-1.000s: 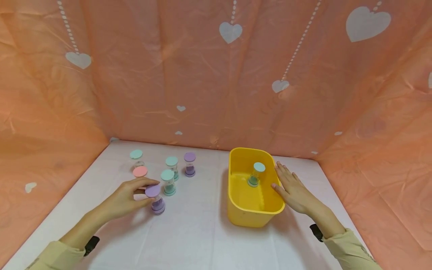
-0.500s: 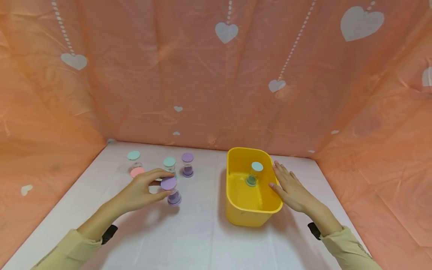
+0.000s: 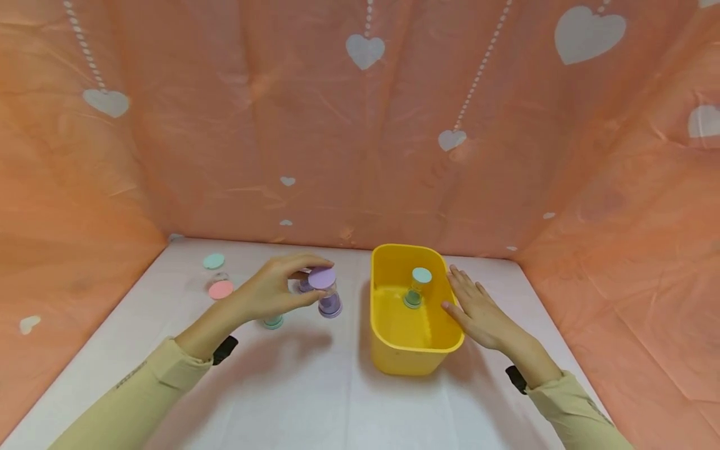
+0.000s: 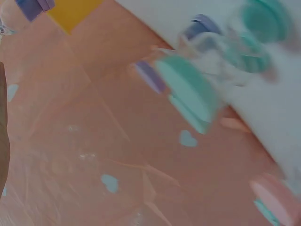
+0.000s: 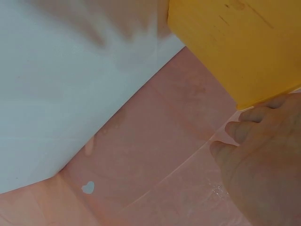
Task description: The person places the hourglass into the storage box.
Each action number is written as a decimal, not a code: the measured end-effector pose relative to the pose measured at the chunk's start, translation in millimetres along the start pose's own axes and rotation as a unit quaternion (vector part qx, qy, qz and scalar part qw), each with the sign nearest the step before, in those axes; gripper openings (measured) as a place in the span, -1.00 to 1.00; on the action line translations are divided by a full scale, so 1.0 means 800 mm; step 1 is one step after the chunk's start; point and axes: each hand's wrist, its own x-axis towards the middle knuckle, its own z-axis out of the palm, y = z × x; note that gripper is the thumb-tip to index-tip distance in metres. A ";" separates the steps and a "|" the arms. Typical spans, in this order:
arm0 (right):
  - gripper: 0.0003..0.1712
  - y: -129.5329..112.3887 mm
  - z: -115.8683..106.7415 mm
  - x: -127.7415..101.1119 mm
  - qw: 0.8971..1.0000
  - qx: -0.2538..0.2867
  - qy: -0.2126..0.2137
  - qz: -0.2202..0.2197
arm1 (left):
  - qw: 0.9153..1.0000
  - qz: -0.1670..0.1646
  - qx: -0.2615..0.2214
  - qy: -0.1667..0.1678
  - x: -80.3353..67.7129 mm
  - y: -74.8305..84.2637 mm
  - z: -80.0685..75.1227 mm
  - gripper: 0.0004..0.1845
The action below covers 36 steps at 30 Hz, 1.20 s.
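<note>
Two hands are busy: the left hand (image 3: 274,292) pinches the round top of a small purple sand timer (image 3: 326,292) and holds it up above the white table (image 3: 315,400), just left of the yellow plastic tub (image 3: 413,353). The right hand (image 3: 478,309) lies flat with straight fingers against the tub's right wall. Inside the tub stands a green-topped sand timer (image 3: 417,287), and a pink-topped timer (image 3: 220,289) stands near the table's far left corner.

left hand (image 3: 275,292) | carried purple sand timer (image 3: 326,292) rightward | now near yellow bin (image 3: 388,356)
</note>
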 end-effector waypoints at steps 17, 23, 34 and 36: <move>-0.15 0.004 0.003 0.001 1.000 0.007 0.014 -0.012 | 0.999 0.044 -0.015 -0.007 0.107 0.011 0.029 -0.49; -0.15 0.004 0.003 0.002 1.000 0.004 0.006 -0.004 | 0.998 0.008 -0.041 -0.038 0.137 0.004 0.047 -0.50; -0.18 0.002 0.001 0.002 1.000 0.000 0.006 -0.003 | 0.993 -0.030 0.013 -0.115 0.179 -0.021 0.091 -0.55; -0.18 0.002 0.001 0.002 1.000 -0.001 0.006 -0.003 | 0.991 -0.034 0.030 -0.126 0.183 -0.026 0.098 -0.55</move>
